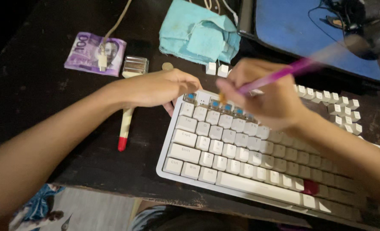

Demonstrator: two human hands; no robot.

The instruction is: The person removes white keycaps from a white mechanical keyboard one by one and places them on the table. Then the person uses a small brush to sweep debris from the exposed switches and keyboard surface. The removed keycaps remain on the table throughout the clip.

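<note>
My left hand (pixel 164 87) grips the top-left corner of the white mechanical keyboard (pixel 241 162), so it does not slide on the dark table (pixel 35 81). My right hand (pixel 267 96) is closed around a small brush with a pink handle (pixel 284 72); its tip points into the top row, where the blue switches (pixel 226 107) stand bare. The removed keycaps (pixel 342 109) lie together beyond the keyboard, out of the way. A bigger brush with a red tip (pixel 128 115) rests beside my left wrist.

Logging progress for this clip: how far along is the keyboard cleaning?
Done: top-row caps are off, loose keycaps beside the keyboard. In hand: left hand steadies its corner; right hand works a pink brush over bare blue switches. Left: lower rows capped.
</note>
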